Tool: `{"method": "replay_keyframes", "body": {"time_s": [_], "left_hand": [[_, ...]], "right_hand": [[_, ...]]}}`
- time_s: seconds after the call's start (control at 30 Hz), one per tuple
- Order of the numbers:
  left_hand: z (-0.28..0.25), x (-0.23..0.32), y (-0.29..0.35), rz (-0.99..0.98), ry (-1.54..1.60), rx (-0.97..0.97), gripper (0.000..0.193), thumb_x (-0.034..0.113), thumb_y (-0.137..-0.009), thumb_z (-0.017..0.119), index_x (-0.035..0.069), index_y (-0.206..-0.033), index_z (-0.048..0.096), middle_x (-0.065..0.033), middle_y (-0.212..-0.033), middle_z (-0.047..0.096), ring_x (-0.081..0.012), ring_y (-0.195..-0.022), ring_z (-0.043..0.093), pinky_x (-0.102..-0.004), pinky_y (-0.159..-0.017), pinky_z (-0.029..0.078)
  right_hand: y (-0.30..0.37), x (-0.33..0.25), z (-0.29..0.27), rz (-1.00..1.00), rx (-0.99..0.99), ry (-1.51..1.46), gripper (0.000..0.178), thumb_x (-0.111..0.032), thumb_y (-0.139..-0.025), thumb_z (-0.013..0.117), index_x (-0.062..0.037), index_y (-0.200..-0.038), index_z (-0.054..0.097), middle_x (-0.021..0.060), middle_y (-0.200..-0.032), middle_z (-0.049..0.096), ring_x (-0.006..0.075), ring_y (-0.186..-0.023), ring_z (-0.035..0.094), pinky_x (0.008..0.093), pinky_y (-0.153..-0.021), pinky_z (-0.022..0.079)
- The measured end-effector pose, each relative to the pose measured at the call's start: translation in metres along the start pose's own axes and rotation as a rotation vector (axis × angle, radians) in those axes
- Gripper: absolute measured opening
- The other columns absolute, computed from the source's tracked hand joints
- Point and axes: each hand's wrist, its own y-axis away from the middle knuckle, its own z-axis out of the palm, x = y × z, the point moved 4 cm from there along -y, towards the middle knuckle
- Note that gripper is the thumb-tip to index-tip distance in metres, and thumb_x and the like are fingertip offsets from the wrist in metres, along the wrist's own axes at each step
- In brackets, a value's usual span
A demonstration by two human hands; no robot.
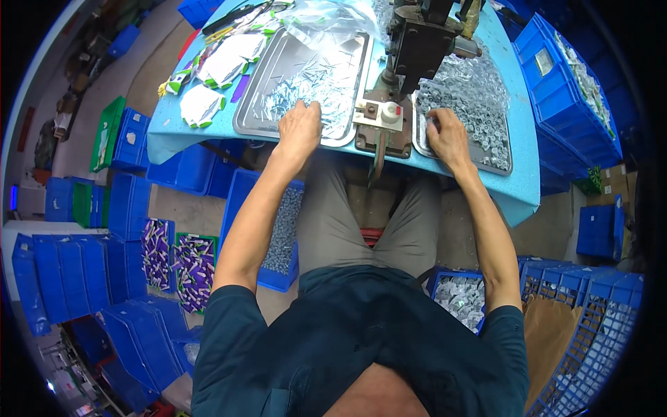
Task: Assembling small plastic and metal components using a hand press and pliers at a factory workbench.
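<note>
My left hand (301, 130) is over the near edge of a metal tray (249, 115) that holds many thin, silvery pins (306, 87). Its fingers are curled together, and whatever they hold is hidden. At the right, my right hand (449, 139) is at the near left part of a second tray (501, 169), full of small grey ring-like pieces (479, 115). Thumb and fingers are drawn together there, but what lies between them cannot be made out. Between my hands stands a dark hand press (410, 59), with a small pale metal fixture (379, 115) at its base.
White and green packets (201, 104) and clear plastic film (326, 24) lie on the blue-covered table (163, 135). Beneath the table's front edge is a blue bin of grey pieces (281, 229). Blue crates (76, 267) crowd the left, and more blue crates (556, 90) stand at the right.
</note>
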Motion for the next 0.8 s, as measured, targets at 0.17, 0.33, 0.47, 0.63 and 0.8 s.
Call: {"method": "replay_keyframes", "body": {"time_s": [0.17, 0.33, 0.47, 0.63, 0.8], "left_hand": [[-0.004, -0.006, -0.005, -0.03, 0.253, 0.0, 0.013, 0.01, -0.083, 0.072, 0.0, -0.091, 0.069, -0.0184, -0.088, 0.068, -0.0339, -0.083, 0.068, -0.0417, -0.075, 0.054], [-0.013, -0.025, -0.007, -0.18, 0.622, -0.046, 0.018, 0.006, -0.084, 0.073, -0.001, -0.101, 0.072, -0.0044, -0.078, 0.068, -0.0111, -0.075, 0.063, -0.0262, -0.071, 0.051], [-0.005, -0.036, -0.012, -0.275, 1.037, -0.06, 0.023, 0.007, -0.089, 0.072, -0.004, -0.109, 0.069, -0.0054, -0.089, 0.07, -0.0113, -0.08, 0.066, -0.0226, -0.071, 0.052], [0.002, 0.01, -0.018, -0.317, 1.533, -0.127, 0.028, 0.007, -0.09, 0.072, -0.004, -0.114, 0.064, -0.0103, -0.097, 0.071, -0.0169, -0.088, 0.071, -0.0223, -0.074, 0.056], [0.006, 0.071, -0.033, -0.107, 1.411, 0.048, 0.017, 0.006, -0.091, 0.069, -0.001, -0.106, 0.066, -0.0048, -0.089, 0.071, -0.0089, -0.074, 0.064, -0.0224, -0.067, 0.051]], "right_hand": [[-0.017, -0.057, -0.01, -0.013, 0.018, -0.462, 0.019, -0.013, -0.086, 0.07, -0.0011, -0.1, 0.069, 0.0129, -0.088, 0.066, 0.0232, -0.073, 0.066, 0.0338, -0.066, 0.052], [-0.013, -0.08, 0.004, -0.323, 0.126, -0.194, 0.017, -0.011, -0.088, 0.067, -0.0037, -0.103, 0.071, 0.0143, -0.106, 0.063, 0.0312, -0.096, 0.061, 0.0395, -0.081, 0.051], [-0.01, -0.079, 0.001, -0.315, 0.126, -0.19, 0.019, -0.011, -0.088, 0.067, -0.003, -0.105, 0.07, 0.0145, -0.106, 0.063, 0.031, -0.094, 0.062, 0.0388, -0.081, 0.051], [-0.014, -0.061, 0.009, -0.088, 0.042, -0.534, 0.023, -0.015, -0.087, 0.069, -0.0011, -0.105, 0.07, 0.0105, -0.106, 0.063, 0.0205, -0.078, 0.063, 0.0301, -0.07, 0.052], [-0.013, -0.054, 0.024, 0.018, 0.02, -0.671, 0.023, -0.019, -0.087, 0.072, -0.0049, -0.105, 0.071, 0.0058, -0.099, 0.066, 0.0133, -0.075, 0.06, 0.0263, -0.069, 0.049]]}}
